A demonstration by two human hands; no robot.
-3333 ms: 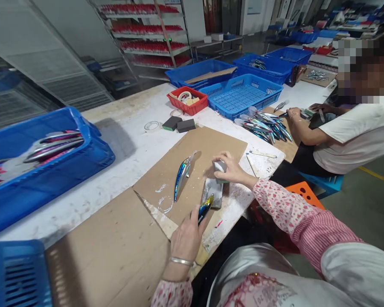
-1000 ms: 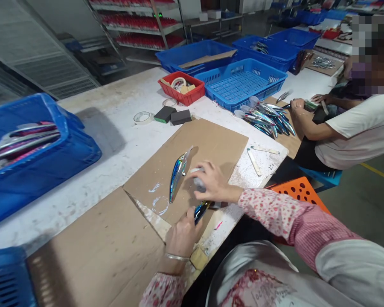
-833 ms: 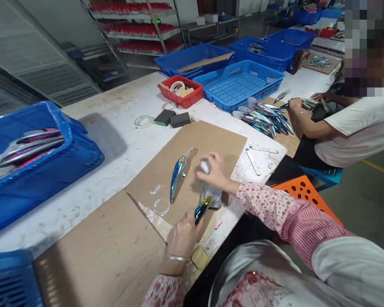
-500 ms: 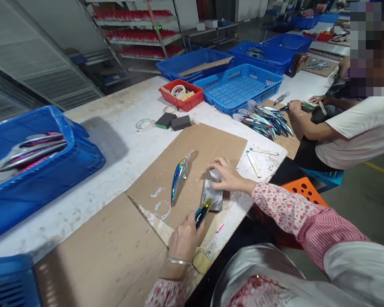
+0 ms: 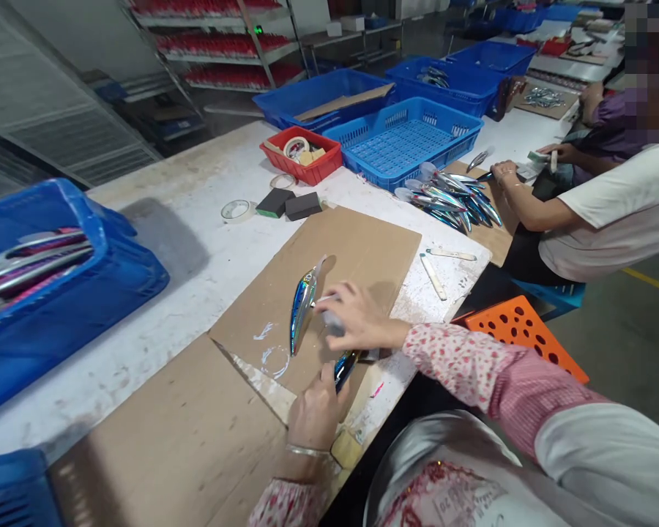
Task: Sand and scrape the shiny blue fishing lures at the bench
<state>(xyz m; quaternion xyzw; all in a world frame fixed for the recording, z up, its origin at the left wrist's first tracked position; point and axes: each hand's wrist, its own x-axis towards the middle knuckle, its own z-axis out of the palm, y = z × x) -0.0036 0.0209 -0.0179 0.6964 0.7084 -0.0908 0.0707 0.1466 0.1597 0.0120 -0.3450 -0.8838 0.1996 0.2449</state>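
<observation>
A: What is held in the left hand (image 5: 314,416)?

B: A dark blue lure (image 5: 345,368) is gripped there between thumb and fingers, pointed away from the wrist. Its far end is partly covered from view by the right hand (image 5: 358,320).

A: And how is that right hand engaged?

B: A grey block (image 5: 334,320) is clasped in its curled fingers, over the cardboard. The block is blurred, and whether the lure is touched by it cannot be told.

A: What is seen close by?

B: A grey pad (image 5: 370,356) is mostly hidden beneath the right hand. Just beside its fingertips, a second lure (image 5: 303,313) is laid on the cardboard sheet (image 5: 373,245), and white smears are left on the sheet near that lure's lower end.

A: And farther out?

B: Two white sticks (image 5: 433,277) are placed right of the sheet. Past its far edge, two dark blocks (image 5: 303,206) are set side by side, with a tape roll (image 5: 237,211) near them. Behind these, tape is kept in a red basket (image 5: 324,170). More lures are held in a blue bin (image 5: 82,307) at left, and a lure pile (image 5: 455,201) is heaped before a co-worker (image 5: 609,219).
</observation>
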